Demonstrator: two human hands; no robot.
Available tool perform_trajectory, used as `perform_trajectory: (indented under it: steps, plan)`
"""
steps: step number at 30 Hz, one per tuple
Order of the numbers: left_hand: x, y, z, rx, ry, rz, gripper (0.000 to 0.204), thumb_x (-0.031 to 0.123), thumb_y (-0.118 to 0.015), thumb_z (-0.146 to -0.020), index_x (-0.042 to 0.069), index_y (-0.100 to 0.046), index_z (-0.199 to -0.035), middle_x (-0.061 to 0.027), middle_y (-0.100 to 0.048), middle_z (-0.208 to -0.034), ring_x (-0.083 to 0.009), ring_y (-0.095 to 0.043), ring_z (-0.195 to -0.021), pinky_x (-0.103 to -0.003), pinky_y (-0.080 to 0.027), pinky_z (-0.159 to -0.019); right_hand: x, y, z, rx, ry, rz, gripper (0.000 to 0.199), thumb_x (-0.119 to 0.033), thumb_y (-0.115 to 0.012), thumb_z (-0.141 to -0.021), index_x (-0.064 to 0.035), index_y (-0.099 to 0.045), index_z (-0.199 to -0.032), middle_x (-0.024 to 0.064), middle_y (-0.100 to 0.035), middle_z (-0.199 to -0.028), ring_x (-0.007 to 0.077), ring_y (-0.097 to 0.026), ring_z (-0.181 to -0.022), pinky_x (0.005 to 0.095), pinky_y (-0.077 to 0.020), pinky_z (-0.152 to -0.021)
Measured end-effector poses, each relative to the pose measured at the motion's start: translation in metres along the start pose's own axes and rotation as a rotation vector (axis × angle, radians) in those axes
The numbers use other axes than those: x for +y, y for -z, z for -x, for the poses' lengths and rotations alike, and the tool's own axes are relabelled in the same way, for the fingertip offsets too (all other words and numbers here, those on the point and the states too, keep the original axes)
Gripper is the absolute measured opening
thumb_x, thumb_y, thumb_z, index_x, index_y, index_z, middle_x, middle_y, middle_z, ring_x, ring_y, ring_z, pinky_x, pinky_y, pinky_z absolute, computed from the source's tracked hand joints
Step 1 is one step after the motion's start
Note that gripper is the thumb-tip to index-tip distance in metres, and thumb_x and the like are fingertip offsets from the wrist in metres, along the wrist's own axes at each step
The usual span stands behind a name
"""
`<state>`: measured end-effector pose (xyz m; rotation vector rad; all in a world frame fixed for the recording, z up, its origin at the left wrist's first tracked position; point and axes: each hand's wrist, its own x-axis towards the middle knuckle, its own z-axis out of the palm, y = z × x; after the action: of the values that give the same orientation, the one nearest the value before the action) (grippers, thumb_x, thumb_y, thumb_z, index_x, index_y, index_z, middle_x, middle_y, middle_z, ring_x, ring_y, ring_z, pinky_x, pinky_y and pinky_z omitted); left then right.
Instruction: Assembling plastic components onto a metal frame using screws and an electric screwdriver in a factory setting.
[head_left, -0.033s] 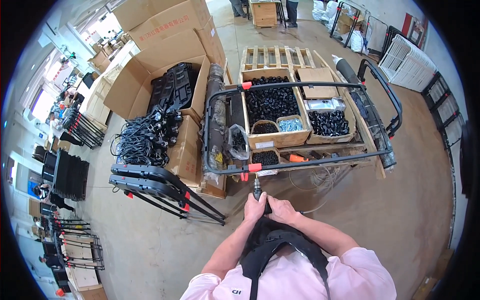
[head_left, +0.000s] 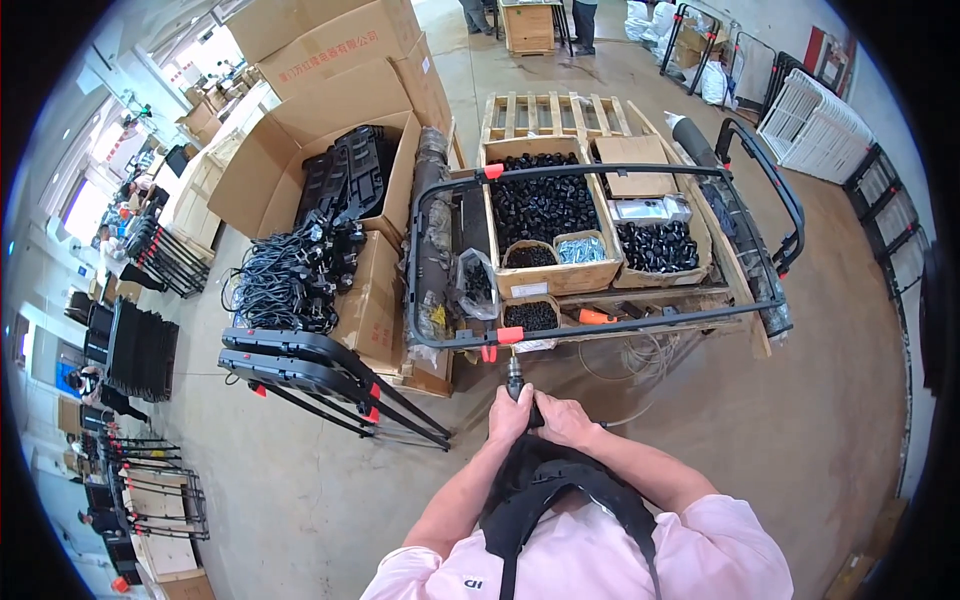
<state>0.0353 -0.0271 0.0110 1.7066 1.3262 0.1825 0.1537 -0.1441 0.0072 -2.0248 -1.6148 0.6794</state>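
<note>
A black drill with a silver chuck points away from me, its tip at the red clip on the near bar of a black tubular frame. My left hand is closed around the drill's body. My right hand is wrapped around its rear part, close beside the left. The frame lies across two wrapped rolls, over the boxes of parts. Another red clip sits on its far bar. Exactly how the drill's tip meets the near clip is too small to tell.
Under the frame are a carton of black caps, a box of silver screws and a box of small black parts. Folded black frames stand at left beside bundled cables. A pale hose coils on the floor.
</note>
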Motion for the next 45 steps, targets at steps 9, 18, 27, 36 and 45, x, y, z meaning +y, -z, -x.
perform_trajectory:
  steps: [9, 18, 27, 36, 45]
  plan:
    - [-0.006, -0.005, -0.003, 0.015, 0.019, -0.053, 0.062, 0.057, -0.066, -0.098, -0.002, -0.061, -0.116, -0.0325, -0.072, -0.108, -0.0487, -0.07, -0.106, -0.054, -0.054, -0.091, -0.014, 0.012, -0.003, -0.114, -0.062, -0.024, 0.066, -0.021, -0.085, -0.079, -0.0017, -0.053, -0.134, 0.0281, -0.059, -0.129, 0.0469, -0.064, -0.117, 0.0534, -0.0547, -0.099]
    - [-0.005, -0.001, 0.002, 0.01, 0.008, -0.034, 0.063, 0.058, -0.066, -0.097, -0.003, -0.061, -0.115, -0.0334, -0.072, -0.106, -0.05, -0.07, -0.106, -0.055, -0.054, -0.091, -0.013, 0.009, -0.001, -0.144, -0.07, -0.026, 0.07, -0.024, -0.084, -0.081, -0.0002, -0.05, -0.137, 0.0282, -0.062, -0.128, 0.0464, -0.066, -0.115, 0.0537, -0.055, -0.098]
    - [-0.001, 0.0, -0.005, 0.028, -0.018, -0.036, 0.063, 0.058, -0.065, -0.097, -0.003, -0.061, -0.114, -0.0339, -0.072, -0.104, -0.0511, -0.07, -0.102, -0.056, -0.055, -0.089, -0.007, 0.006, -0.009, -0.066, -0.066, 0.029, 0.092, -0.029, -0.084, -0.077, 0.0033, -0.038, -0.15, 0.0286, -0.071, -0.119, 0.0448, -0.071, -0.107, 0.0519, -0.0579, -0.093]
    - [0.0, 0.0, -0.013, 0.006, 0.001, -0.055, 0.064, 0.058, -0.065, -0.098, -0.003, -0.06, -0.116, -0.0334, -0.072, -0.106, -0.05, -0.071, -0.105, -0.055, -0.054, -0.09, -0.008, 0.011, -0.016, -0.095, -0.091, 0.039, 0.091, -0.027, -0.084, -0.077, 0.0021, -0.038, -0.15, 0.0291, -0.071, -0.117, 0.0441, -0.071, -0.108, 0.0516, -0.058, -0.093]
    - [-0.001, -0.002, -0.015, 0.001, -0.024, -0.028, 0.066, 0.059, -0.064, -0.097, -0.005, -0.058, -0.114, -0.0358, -0.072, -0.105, -0.0522, -0.07, -0.104, -0.056, -0.054, -0.091, -0.008, 0.003, -0.017, -0.065, -0.031, 0.068, 0.061, -0.019, -0.082, -0.077, -0.0011, -0.054, -0.128, 0.027, -0.061, -0.124, 0.0468, -0.067, -0.109, 0.0544, -0.0567, -0.093]
